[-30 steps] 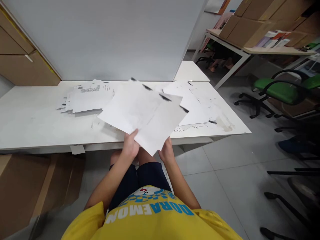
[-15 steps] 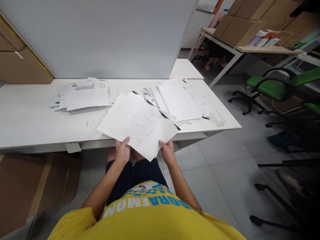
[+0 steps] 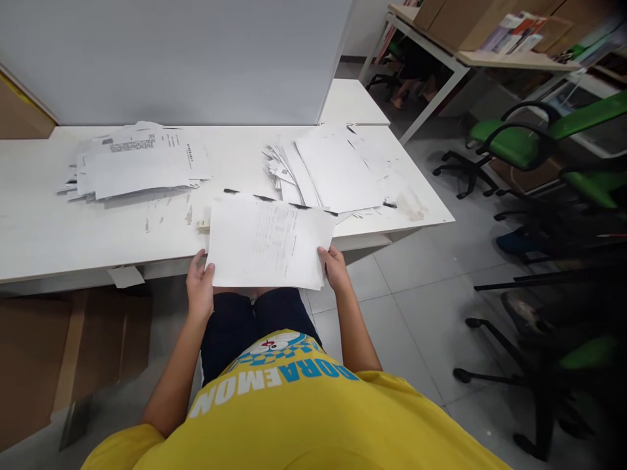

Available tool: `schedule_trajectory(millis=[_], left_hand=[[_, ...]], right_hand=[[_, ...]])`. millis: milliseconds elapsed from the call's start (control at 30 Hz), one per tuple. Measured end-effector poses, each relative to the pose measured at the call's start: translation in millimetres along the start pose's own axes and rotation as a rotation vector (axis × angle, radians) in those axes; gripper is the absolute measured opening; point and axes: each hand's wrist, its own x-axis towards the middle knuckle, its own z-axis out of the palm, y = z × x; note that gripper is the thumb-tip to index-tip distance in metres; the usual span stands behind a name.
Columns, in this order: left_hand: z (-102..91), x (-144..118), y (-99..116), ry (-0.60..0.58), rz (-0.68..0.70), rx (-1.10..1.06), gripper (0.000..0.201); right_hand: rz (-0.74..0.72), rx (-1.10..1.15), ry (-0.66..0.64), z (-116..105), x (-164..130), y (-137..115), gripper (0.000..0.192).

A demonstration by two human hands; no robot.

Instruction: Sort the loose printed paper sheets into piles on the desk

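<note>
A squared bundle of white printed sheets [image 3: 267,243] is held over the front edge of the white table [image 3: 49,235], above my lap. My left hand [image 3: 200,287] grips its lower left corner. My right hand [image 3: 336,267] grips its lower right edge. The sheets' far edge carries dark marks and faint printed text shows on top. One heap of papers [image 3: 134,166] lies at the table's left. Another fanned heap of papers [image 3: 333,170] lies to the right, just beyond the held bundle.
A grey partition [image 3: 196,59] stands behind the table. Cardboard [image 3: 63,352] leans under the table at left. Green office chairs [image 3: 529,147] stand on the tiled floor at right. A second table with boxes and books [image 3: 494,39] is at the back right.
The loosely fanned sheets have been gathered into one squared bundle and drawn toward me. My hands have moved apart to its two lower corners. The view has tilted downward.
</note>
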Motion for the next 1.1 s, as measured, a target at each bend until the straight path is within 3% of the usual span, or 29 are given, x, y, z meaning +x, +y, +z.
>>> schedule_trajectory(millis=[200, 367, 467, 633, 733, 867, 1000, 1100], left_hand=[[2.4, -4, 14, -0.183, 0.013, 0.023, 0.082], [5.0, 0, 25, -0.272, 0.058, 0.111, 0.064], [16.4, 10, 35, -0.302, 0.137, 0.135, 0.061], [54.3, 38, 58, -0.264, 0.377, 0.165, 0.066], [81.4, 56, 61, -0.257, 0.499, 0.168, 0.07], [107.3, 70, 46, -0.282, 0.552, 0.182, 0.069], [122.3, 71, 33, -0.118, 0.505, 0.291, 0.064], [131.1, 71, 35, -0.078, 0.516, 0.319, 0.063]], right_hand=[[-0.07, -0.05, 0.002, -5, 12, -1, 0.046], [-0.259, -0.08, 0.042, -2, 18, -5, 0.046], [-0.374, -0.138, 0.046, -2, 24, -22, 0.041], [-0.634, -0.189, 0.114, -3, 41, -70, 0.037], [-0.747, -0.156, 0.231, -6, 53, -86, 0.034], [-0.734, -0.148, 0.388, -7, 68, -76, 0.038], [-0.683, -0.128, 0.449, -6, 77, -63, 0.042], [-0.694, -0.126, 0.44, -9, 80, -65, 0.039]])
